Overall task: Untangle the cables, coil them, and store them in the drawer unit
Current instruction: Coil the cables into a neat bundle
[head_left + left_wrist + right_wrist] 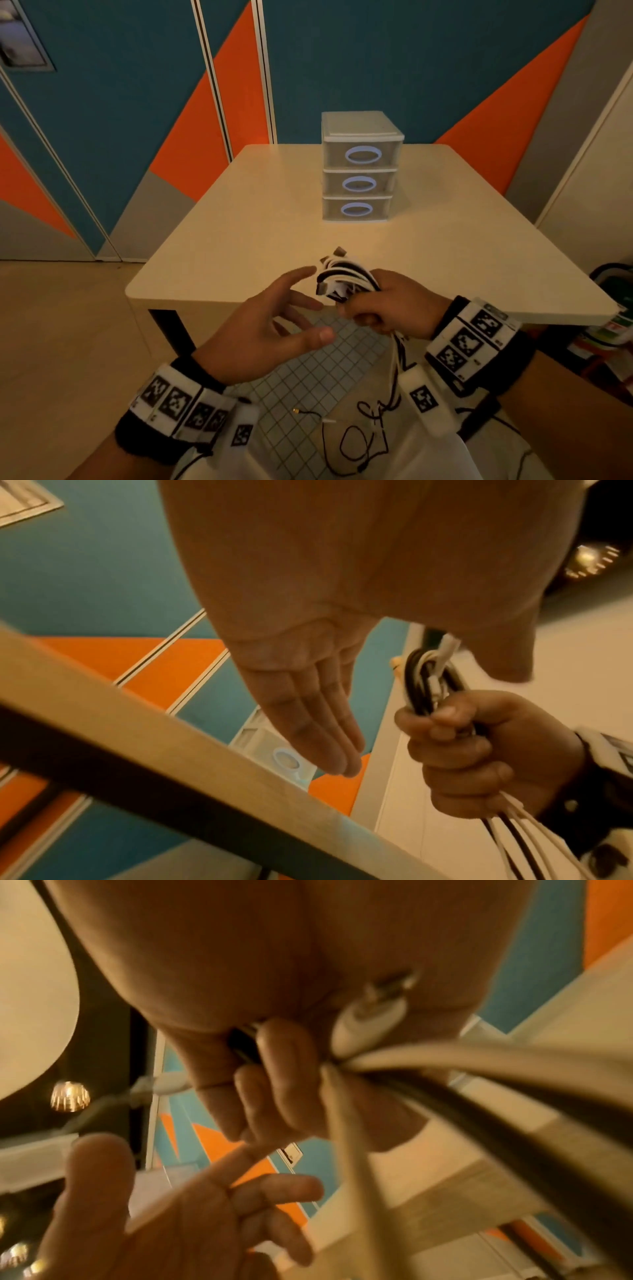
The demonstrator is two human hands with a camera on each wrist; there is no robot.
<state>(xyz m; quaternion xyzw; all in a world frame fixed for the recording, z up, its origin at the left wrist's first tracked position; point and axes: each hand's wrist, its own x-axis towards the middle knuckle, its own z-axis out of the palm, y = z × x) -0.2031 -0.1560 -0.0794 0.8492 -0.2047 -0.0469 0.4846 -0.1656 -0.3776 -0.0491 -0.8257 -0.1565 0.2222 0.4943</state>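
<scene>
My right hand [383, 305] grips a bundle of white and black cables [342, 279] just above the table's near edge. Loose ends of that bundle [394, 370] hang down below the fist. In the left wrist view the same fist [462, 750] closes round the cables [424, 680]. My left hand [274, 318] is beside the bundle on its left, fingers spread and straight, holding nothing. The three-drawer unit [359, 168] stands at the back middle of the table, all drawers closed. In the right wrist view a white plug [369, 1015] lies against my palm.
The cream table [260, 219] has its near edge right under my hands. Thin black and white cables [363, 435] lie on my lap below. Teal and orange wall panels stand behind; cluttered bags [613, 308] sit at the right.
</scene>
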